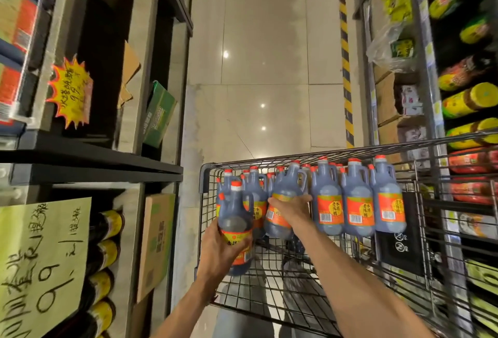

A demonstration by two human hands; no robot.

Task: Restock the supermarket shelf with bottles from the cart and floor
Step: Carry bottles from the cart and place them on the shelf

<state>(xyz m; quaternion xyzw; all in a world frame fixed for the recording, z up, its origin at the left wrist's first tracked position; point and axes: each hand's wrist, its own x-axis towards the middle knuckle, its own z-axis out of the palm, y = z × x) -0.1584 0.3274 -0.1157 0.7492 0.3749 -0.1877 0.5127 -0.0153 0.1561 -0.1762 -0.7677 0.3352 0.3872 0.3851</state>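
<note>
While over the cart (204,176), each hand grips 1 bottle.

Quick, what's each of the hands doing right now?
Left hand: closed around a dark vinegar bottle, lifted at the cart's edge.
Right hand: gripping a second bottle in the cart.

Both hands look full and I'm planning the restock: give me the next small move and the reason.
Probably lift the right hand and its bottle clear of the cart, then turn left toward the shelf. The left hand already holds a bottle above the cart's rim; the right one sits among the standing bottles.
</note>
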